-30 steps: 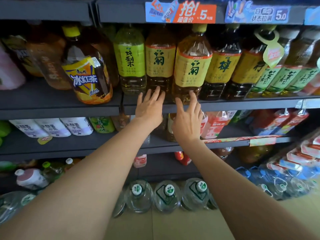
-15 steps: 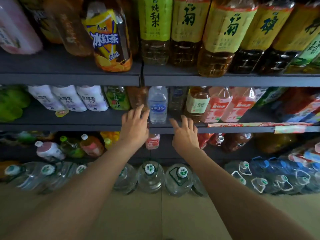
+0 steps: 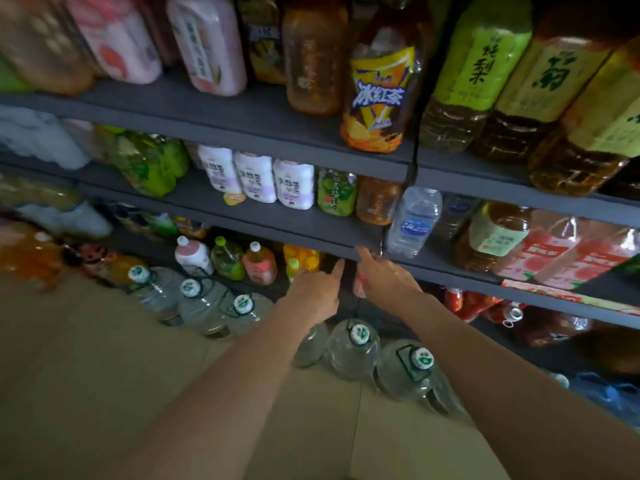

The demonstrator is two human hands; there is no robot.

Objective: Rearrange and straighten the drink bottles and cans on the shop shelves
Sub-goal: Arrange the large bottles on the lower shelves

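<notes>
Dark shelves carry rows of drink bottles. My left hand [image 3: 317,287] and my right hand [image 3: 382,275] reach side by side toward the low shelf, fingers extended, just under the front edge of the middle shelf [image 3: 277,221]. Neither holds anything. Above the right hand a clear water bottle [image 3: 414,220] stands at that shelf's edge. Left of it are an amber bottle [image 3: 375,200], a green bottle [image 3: 336,192] and three white bottles [image 3: 256,178]. An iced tea bottle [image 3: 381,98] with a yellow and blue label stands on the upper shelf. A small red-labelled bottle shows between my hands, mostly hidden.
Large water jugs [image 3: 353,344] stand on the tan floor [image 3: 86,375] in front of the bottom shelf. Small pink, green and orange bottles [image 3: 225,259] fill the low shelf at left. Big yellow-labelled tea bottles [image 3: 550,84] crowd the upper right.
Both hands have dropped from the upper shelf edge past the middle shelf toward the low shelf. The view has tilted down and swung left.
</notes>
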